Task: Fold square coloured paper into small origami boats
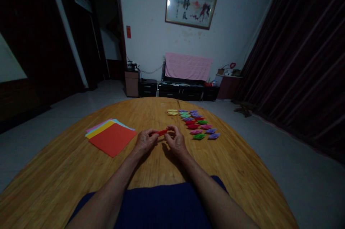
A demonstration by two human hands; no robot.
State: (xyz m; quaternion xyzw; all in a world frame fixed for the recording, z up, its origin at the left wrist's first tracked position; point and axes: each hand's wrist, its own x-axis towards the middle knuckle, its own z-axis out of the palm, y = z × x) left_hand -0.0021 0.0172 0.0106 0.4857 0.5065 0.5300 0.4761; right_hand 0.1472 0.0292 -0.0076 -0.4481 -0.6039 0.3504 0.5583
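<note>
A small red folded paper piece is being pinched from both ends just above the round wooden table, roughly at the table's middle and a little toward its far side. The left hand is closing its thumb and fingertips on the piece's left end, and the right hand is closing on the right end, so the piece is spanning the narrow gap between them; how tightly each is pressing cannot be told in the dim light. Both forearms are reaching in from the near edge of the table, where a dark blue garment is overlapping the rim. To the left of the red piece, a fanned stack of coloured paper sheets is lying flat, an orange-red sheet on top, near the left hand but not touching it. To the right of the piece and beyond it, a cluster of folded paper shapes in yellow, purple, red, green and pink is sitting in loose rows running toward the table's far edge, just beside the right hand. The bare wood directly in front of and below the hands is lying open, as are the wide strips along the table's left and right rims.
</note>
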